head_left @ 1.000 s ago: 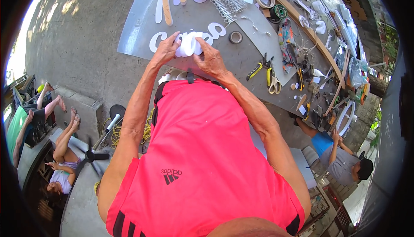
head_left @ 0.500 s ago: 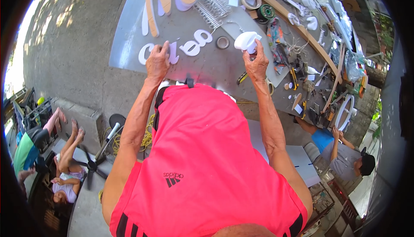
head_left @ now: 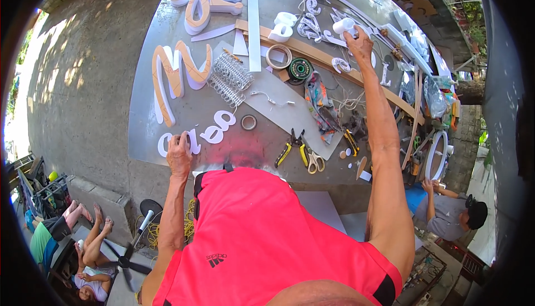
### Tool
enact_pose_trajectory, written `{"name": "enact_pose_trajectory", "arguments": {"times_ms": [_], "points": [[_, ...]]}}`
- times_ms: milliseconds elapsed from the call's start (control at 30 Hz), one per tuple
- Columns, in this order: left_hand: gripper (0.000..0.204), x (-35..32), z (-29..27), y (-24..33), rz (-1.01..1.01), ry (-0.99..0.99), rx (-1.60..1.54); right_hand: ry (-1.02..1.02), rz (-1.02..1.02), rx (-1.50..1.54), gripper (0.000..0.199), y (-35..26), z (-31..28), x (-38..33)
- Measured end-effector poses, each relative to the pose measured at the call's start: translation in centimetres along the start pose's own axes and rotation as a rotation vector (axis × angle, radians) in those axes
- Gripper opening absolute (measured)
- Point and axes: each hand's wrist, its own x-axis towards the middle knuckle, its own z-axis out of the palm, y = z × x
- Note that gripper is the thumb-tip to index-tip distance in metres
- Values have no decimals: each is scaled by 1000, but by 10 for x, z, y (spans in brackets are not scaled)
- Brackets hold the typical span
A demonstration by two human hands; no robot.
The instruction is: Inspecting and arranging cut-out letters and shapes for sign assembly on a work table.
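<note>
My right hand (head_left: 359, 44) is stretched to the far right of the metal table, with thumb and fingers closed on a thick white cut-out letter (head_left: 344, 25). Other white letters (head_left: 313, 27) lie close around it. Near the table's front left edge, my left hand (head_left: 179, 155) rests with fingers loosely apart over a row of flat white letters. A curved letter (head_left: 163, 145) shows beside its fingers, and another letter (head_left: 193, 142) is partly under them. To the right in the same row lie more rounded letters (head_left: 213, 134).
A roll of tape (head_left: 248, 122), yellow-handled pliers (head_left: 295, 147), scissors (head_left: 316, 163) and coiled springs (head_left: 229, 77) lie mid-table. A long wooden strip (head_left: 329, 58) crosses the right half. At right a person (head_left: 448, 214) holds a white ring. Two people sit at lower left.
My right hand has reached forward and right with the white letter, over to the other letters. My left hand stays at the flat row. The view has shifted, showing more of the far table.
</note>
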Motion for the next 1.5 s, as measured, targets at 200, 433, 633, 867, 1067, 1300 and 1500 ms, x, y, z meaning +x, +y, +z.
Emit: {"name": "enact_pose_trajectory", "arguments": {"times_ms": [200,433,633,867,1067,1300,1500], "points": [[40,10,-12,17,-78,-73,-26,-98,-52,-82,72,28,68,123],[35,19,-10,24,-164,-96,-16,-61,-74,-252,71,49,145,218],[28,31,-8,22,-180,-107,-57,-82,-220,-400,75,76,145,252],[36,19,-9,18,-186,-68,-86,-426,-781,-231,70,-46,101,128],[40,3,-13,10,-267,-4,-129,-748,-1187,-446,70,-113,127,67],[33,5,-19,38,-144,78,-131,-656,-1035,-295,55,-109,143,69],[68,49,10,96,98,-42,-41,-265,-802,-155,42,-111,58,5]]}}
